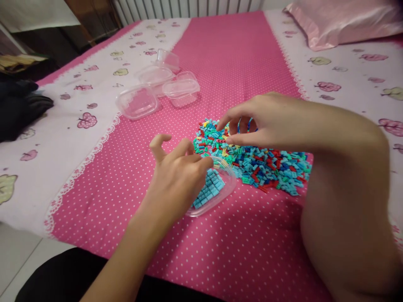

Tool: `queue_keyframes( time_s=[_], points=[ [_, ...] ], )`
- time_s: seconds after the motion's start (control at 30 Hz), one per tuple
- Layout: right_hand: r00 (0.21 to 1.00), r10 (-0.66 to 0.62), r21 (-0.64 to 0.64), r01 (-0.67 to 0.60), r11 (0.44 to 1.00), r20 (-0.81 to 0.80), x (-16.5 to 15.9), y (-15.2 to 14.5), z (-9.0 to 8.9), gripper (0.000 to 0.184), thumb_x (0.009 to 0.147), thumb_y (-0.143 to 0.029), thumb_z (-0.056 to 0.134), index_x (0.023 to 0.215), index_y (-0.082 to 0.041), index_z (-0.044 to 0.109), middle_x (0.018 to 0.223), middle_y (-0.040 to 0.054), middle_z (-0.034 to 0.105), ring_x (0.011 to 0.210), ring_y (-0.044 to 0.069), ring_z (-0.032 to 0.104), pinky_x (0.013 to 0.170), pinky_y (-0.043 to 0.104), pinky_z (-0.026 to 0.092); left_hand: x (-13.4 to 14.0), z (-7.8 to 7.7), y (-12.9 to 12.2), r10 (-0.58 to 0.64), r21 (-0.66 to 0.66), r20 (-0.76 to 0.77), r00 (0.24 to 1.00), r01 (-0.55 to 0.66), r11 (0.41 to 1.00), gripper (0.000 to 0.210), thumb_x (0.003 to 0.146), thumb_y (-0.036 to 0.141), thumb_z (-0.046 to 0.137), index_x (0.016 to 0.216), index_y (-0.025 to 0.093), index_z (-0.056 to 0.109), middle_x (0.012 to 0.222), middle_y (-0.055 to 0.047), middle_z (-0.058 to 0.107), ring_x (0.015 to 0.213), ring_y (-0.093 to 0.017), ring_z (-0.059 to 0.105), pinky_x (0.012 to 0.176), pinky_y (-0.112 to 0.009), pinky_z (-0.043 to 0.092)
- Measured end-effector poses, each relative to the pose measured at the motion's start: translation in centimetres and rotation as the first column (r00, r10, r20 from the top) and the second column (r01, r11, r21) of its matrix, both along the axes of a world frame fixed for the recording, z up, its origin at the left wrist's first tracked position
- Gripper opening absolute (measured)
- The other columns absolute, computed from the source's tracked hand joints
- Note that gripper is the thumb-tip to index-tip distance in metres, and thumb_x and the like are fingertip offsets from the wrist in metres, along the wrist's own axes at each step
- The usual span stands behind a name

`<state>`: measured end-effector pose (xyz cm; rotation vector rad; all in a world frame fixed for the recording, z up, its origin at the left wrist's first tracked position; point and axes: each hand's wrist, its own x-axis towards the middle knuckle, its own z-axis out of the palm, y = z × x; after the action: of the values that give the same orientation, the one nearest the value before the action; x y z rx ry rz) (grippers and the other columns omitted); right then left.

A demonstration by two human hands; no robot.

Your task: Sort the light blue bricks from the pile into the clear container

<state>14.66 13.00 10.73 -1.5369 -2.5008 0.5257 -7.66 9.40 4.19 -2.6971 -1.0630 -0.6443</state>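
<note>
My left hand (181,174) is over a shallow clear plastic container (231,184), palm down. Its little finger is raised and the other fingers curl down, with their tips hidden. In that container lies a flat light-blue slab (210,188) of small bricks joined in rows. My right hand (252,119) hovers at the far side of a heap of tiny building bricks (267,167), mostly light blue with red, green, dark blue and yellow ones. Its thumb and forefinger are apart, and nothing shows between them.
Several clear plastic containers (138,102) stand grouped farther back on the pink dotted bedsheet (233,63). A shiny pink pillow (346,23) lies at the far right. Dark cloth (22,105) is at the left edge, and a railed headboard (189,8) rises behind.
</note>
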Motion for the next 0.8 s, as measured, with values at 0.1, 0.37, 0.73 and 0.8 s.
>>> queue_keyframes(
  time_s=[0.1, 0.37, 0.73, 0.8],
  points=[
    [1.0, -0.013, 0.024, 0.013, 1.0, 0.003, 0.5, 0.0, -0.1, 0.013, 0.089, -0.03, 0.067, 0.094, -0.02, 0.075, 0.073, -0.0012, 0.067, 0.065, 0.013, 0.055, 0.062, 0.028, 0.032, 0.4, 0.0, 0.4, -0.044, -0.009, -0.079, 0.996, 0.043, 0.999, 0.022, 0.091, 0.009, 0.066, 0.075, 0.024, 0.069, 0.063, 0.001, 0.071, 0.09, -0.028, 0.062, 0.101, -0.062, 0.024],
    [0.996, 0.017, -0.036, -0.014, 0.999, 0.083, -0.7, 0.2, -1.0, 0.011, 0.089, -0.027, 0.064, 0.085, -0.021, 0.073, 0.067, -0.0019, 0.064, 0.059, 0.012, 0.053, 0.058, 0.029, 0.029, 1.4, 0.0, 0.9, -0.083, 0.021, -0.242, 0.967, 0.09, 0.996, 0.029, 0.089, 0.004, 0.065, 0.066, 0.02, 0.065, 0.056, -0.003, 0.063, 0.09, -0.029, 0.061, 0.1, -0.064, 0.03],
    [0.99, 0.056, -0.097, -0.044, 0.994, 0.133, -1.6, -0.3, -0.9, 0.02, 0.094, -0.035, 0.061, 0.089, -0.02, 0.073, 0.078, 0.0027, 0.07, 0.062, 0.014, 0.054, 0.058, 0.029, 0.03, 1.8, -0.8, 0.7, -0.065, 0.03, -0.216, 0.974, 0.073, 0.997, 0.028, 0.088, 0.002, 0.063, 0.068, 0.022, 0.068, 0.067, -0.002, 0.069, 0.095, -0.029, 0.061, 0.101, -0.06, 0.031],
    [0.99, 0.05, -0.096, -0.037, 0.995, 0.133, -1.8, -0.5, -0.7, 0.02, 0.095, -0.034, 0.061, 0.089, -0.021, 0.074, 0.076, 0.0021, 0.069, 0.06, 0.013, 0.052, 0.057, 0.029, 0.029, 1.8, -0.9, 0.6, -0.077, 0.015, -0.213, 0.974, 0.082, 0.996, 0.027, 0.087, 0.002, 0.064, 0.07, 0.022, 0.069, 0.071, -0.003, 0.071, 0.098, -0.03, 0.061, 0.102, -0.061, 0.03]
  ],
)
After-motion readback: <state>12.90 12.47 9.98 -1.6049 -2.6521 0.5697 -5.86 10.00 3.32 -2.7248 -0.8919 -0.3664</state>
